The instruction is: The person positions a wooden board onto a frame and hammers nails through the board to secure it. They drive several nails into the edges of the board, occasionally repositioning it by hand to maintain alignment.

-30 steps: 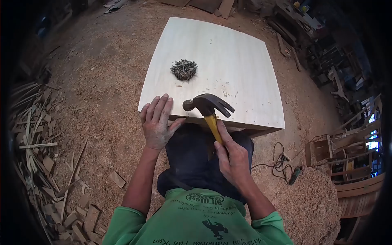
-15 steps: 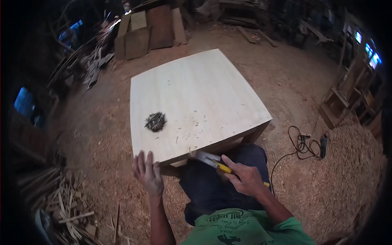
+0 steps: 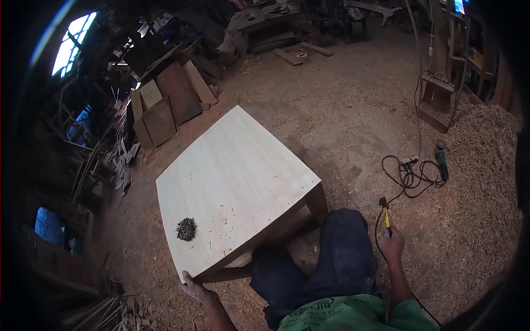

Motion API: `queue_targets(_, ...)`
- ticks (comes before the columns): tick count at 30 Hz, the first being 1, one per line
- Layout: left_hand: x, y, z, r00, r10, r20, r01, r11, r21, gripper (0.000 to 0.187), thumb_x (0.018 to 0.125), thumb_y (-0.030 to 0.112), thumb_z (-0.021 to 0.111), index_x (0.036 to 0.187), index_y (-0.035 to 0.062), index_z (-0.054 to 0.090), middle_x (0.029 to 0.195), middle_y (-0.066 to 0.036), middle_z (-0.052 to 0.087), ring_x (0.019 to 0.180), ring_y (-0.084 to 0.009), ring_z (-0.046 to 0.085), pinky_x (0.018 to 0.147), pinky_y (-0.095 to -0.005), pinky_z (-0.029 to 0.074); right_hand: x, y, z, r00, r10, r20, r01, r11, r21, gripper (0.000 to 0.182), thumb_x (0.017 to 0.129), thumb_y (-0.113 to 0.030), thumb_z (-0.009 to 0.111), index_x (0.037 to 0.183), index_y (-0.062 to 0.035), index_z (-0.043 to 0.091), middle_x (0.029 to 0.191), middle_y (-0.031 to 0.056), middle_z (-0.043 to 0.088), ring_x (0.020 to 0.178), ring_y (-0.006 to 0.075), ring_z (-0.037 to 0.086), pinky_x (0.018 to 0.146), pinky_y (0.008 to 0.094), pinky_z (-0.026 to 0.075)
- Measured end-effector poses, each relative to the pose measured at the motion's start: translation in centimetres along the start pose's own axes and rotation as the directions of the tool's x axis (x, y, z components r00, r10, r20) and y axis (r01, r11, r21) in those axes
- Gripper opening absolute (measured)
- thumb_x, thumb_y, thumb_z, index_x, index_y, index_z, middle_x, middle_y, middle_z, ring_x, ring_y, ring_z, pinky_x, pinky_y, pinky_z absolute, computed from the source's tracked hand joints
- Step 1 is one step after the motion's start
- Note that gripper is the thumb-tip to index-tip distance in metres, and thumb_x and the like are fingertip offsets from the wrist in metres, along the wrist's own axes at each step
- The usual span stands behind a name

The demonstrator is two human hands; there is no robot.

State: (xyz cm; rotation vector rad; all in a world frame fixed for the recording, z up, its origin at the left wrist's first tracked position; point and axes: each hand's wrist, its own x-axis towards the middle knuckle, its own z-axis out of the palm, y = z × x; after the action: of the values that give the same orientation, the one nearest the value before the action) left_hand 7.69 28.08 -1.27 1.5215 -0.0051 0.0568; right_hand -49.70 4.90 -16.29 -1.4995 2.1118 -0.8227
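Observation:
A low wooden table [image 3: 243, 160] with a pale plywood top stands in front of my knees. My left hand [image 3: 196, 288] grips its near left corner, fingertips over the top. Out to the right, away from the table, my right hand [image 3: 392, 243] is closed round the yellow handle of a hammer [image 3: 386, 217], its head pointing up and away from me. A dark heap of what look like small nails [image 3: 186, 229] lies on the top near the left edge. Wood chips [image 3: 223, 220] are scattered beside the heap.
On the floor to the right lie a power tool [image 3: 440, 161] and its looped black cord [image 3: 408, 190]. Boards [image 3: 178, 91] lean at the back left. Wood shavings [image 3: 475, 220] cover the floor. A wooden box-like frame [image 3: 436, 107] stands at the far right.
My right hand has carried the hammer from the table's front edge out to the right. My left hand stays at the near left corner. The view has turned and shifted.

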Motion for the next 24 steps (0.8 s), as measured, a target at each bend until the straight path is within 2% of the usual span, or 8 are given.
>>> queue_targets(3,2.4,-1.7,-1.2,1.0,-0.021,-0.021,0.022,0.998,0.051,0.082,0.1,0.056,0.078,0.153,0.0016,0.046,0.153,-0.025,0.057,0.137,-0.0401,0.061,0.116,-0.0571,0.049,-0.9,6.2,1.9,0.991,0.135,-0.012,-0.135,0.978,-0.159,0.031,0.093,-0.012,0.074,0.122,-0.0016,0.077,0.102,0.0261,0.077,0.094,0.0416,0.077,0.081,0.0501,0.058)
queue_targets(6,3.9,-2.4,-1.8,0.997,-0.039,-0.064,0.042,0.998,0.043,0.078,0.102,0.054,0.076,0.156,0.0061,0.045,0.152,-0.022,0.059,0.139,-0.0388,0.06,0.115,-0.0583,0.049,-3.7,13.2,4.3,0.963,0.238,0.129,-0.224,0.968,-0.115,0.037,0.091,-0.015,0.075,0.125,-0.0021,0.076,0.107,0.026,0.077,0.101,0.0444,0.076,0.086,0.0529,0.058)
queue_targets(9,3.0,-0.7,-1.2,0.994,-0.073,-0.082,0.081,0.992,0.096,0.074,0.103,0.057,0.074,0.155,0.0099,0.05,0.154,-0.019,0.06,0.139,-0.0382,0.061,0.114,-0.0624,0.048,-7.6,16.3,5.2,0.968,0.134,0.211,-0.104,0.983,-0.148,0.034,0.093,-0.015,0.072,0.123,-0.0017,0.075,0.105,0.0277,0.076,0.102,0.0491,0.074,0.09,0.0577,0.057)
queue_targets(12,5.2,-1.4,-3.1,0.976,-0.074,0.203,0.076,0.997,-0.003,0.068,0.104,0.06,0.07,0.151,0.0134,0.056,0.156,-0.014,0.059,0.139,-0.0364,0.058,0.112,-0.0613,0.048,-9.1,16.9,6.5,0.942,0.158,0.297,-0.134,0.986,-0.099,0.032,0.093,-0.015,0.071,0.121,-0.002,0.076,0.104,0.0273,0.076,0.102,0.0498,0.073,0.09,0.0579,0.056)
queue_targets(15,4.9,-0.2,-3.4,0.975,-0.152,0.164,0.143,0.987,0.068,0.065,0.104,0.063,0.067,0.149,0.0165,0.06,0.156,-0.01,0.06,0.138,-0.0342,0.055,0.112,-0.0578,0.047,-9.0,19.4,10.4,0.984,-0.025,0.176,0.014,0.998,0.063,0.027,0.093,-0.013,0.071,0.117,-0.0006,0.077,0.107,0.0261,0.076,0.102,0.0478,0.073,0.091,0.0561,0.057)
queue_targets(17,6.2,-0.4,-4.2,0.965,-0.203,0.165,0.191,0.978,0.084,0.065,0.104,0.064,0.066,0.151,0.0182,0.059,0.157,-0.01,0.059,0.139,-0.0335,0.052,0.112,-0.0567,0.046,-3.5,14.7,10.1,0.941,0.127,0.314,-0.169,0.979,0.111,0.025,0.096,-0.015,0.072,0.114,0.0006,0.077,0.111,0.0246,0.076,0.104,0.0453,0.074,0.093,0.051,0.058)
queue_targets(19,6.8,-0.5,-4.4,0.961,-0.237,0.143,0.223,0.969,0.106,0.065,0.105,0.063,0.066,0.153,0.0198,0.057,0.158,-0.01,0.057,0.139,-0.0349,0.051,0.111,-0.0578,0.046,0.3,13.6,13.0,0.988,0.103,0.118,-0.132,0.953,0.271,0.027,0.099,-0.016,0.072,0.12,-0.0003,0.078,0.109,0.0242,0.076,0.104,0.0416,0.074,0.094,0.0467,0.058)
queue_targets(24,5.8,0.6,-3.7,0.96,-0.249,0.127,0.228,0.96,0.161,0.064,0.105,0.061,0.066,0.153,0.0211,0.053,0.159,-0.011,0.054,0.139,-0.0391,0.052,0.11,-0.0623,0.046,10.3,-5.8,5.4,0.977,-0.025,0.214,-0.094,0.844,0.528,0.041,0.105,-0.016,0.07,0.143,-0.0032,0.07,0.121,0.0179,0.075,0.105,0.0277,0.076,0.094,0.0393,0.06)
